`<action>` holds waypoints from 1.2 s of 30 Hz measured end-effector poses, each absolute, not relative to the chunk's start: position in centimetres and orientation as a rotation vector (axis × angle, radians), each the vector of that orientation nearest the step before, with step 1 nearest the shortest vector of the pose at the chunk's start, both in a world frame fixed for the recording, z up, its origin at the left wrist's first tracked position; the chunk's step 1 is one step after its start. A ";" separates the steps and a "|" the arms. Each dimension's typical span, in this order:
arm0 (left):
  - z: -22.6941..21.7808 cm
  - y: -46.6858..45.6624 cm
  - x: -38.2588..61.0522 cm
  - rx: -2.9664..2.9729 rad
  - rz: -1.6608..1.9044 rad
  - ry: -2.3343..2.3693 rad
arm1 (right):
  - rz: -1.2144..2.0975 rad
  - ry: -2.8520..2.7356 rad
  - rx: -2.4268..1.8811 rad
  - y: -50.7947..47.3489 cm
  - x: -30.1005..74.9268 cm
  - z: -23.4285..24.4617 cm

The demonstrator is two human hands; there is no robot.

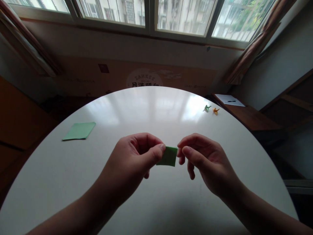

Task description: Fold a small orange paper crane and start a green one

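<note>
A small folded piece of green paper (168,156) is held above the round white table (146,111), between both hands. My left hand (137,160) pinches its left edge with thumb and fingers. My right hand (205,160) pinches the right edge with thumb and forefinger, the other fingers curled under. The paper hangs roughly flat, facing me.
A stack of light green paper sheets (79,131) lies at the table's left. Two small folded paper figures, one green (207,108) and one orange (216,111), stand at the far right. A wooden side desk (244,114) with a paper and a pen is beyond them.
</note>
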State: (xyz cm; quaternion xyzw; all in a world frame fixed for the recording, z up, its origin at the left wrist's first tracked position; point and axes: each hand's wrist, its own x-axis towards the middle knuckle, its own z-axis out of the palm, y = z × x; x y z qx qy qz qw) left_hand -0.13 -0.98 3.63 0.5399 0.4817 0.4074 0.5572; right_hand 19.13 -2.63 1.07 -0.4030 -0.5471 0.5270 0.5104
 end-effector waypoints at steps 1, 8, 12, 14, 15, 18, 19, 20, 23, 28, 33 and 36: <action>3.7 -1.1 0.0 1.299 0.952 1.145 | 1.283 -1.323 -0.960 -2.7 19.1 1.0; 4.1 -1.8 0.5 1.476 0.914 1.208 | 1.303 -1.365 -1.023 -3.0 19.0 1.2; 4.1 -1.6 0.7 1.517 0.853 1.213 | 1.296 -1.367 -1.077 -3.0 18.7 1.3; 4.1 -1.6 0.8 1.552 0.832 1.219 | 1.282 -1.378 -1.097 -3.0 18.6 1.4; 4.1 -1.7 0.8 1.565 0.826 1.219 | 1.276 -1.386 -1.106 -3.0 18.6 1.4; 4.1 -1.8 0.9 1.580 0.801 1.204 | 1.271 -1.416 -1.132 -3.1 18.5 1.4; 4.1 -1.8 0.9 1.579 0.797 1.199 | 1.270 -1.429 -1.134 -3.2 18.5 1.4; 4.1 -1.8 0.9 1.577 0.794 1.193 | 1.266 -1.444 -1.132 -3.2 18.5 1.5; 4.1 -1.9 0.9 1.565 0.785 1.168 | 1.248 -1.497 -1.093 -3.3 18.5 1.5; 4.2 -1.7 0.8 1.534 0.764 1.118 | 1.279 -1.495 -1.076 -3.2 18.6 1.3; 4.1 -1.1 0.5 1.429 0.747 1.075 | 1.258 -1.364 -1.029 -2.7 18.8 1.0; 4.0 -1.0 0.4 1.415 0.749 1.086 | 1.247 -1.290 -1.015 -2.5 18.9 0.9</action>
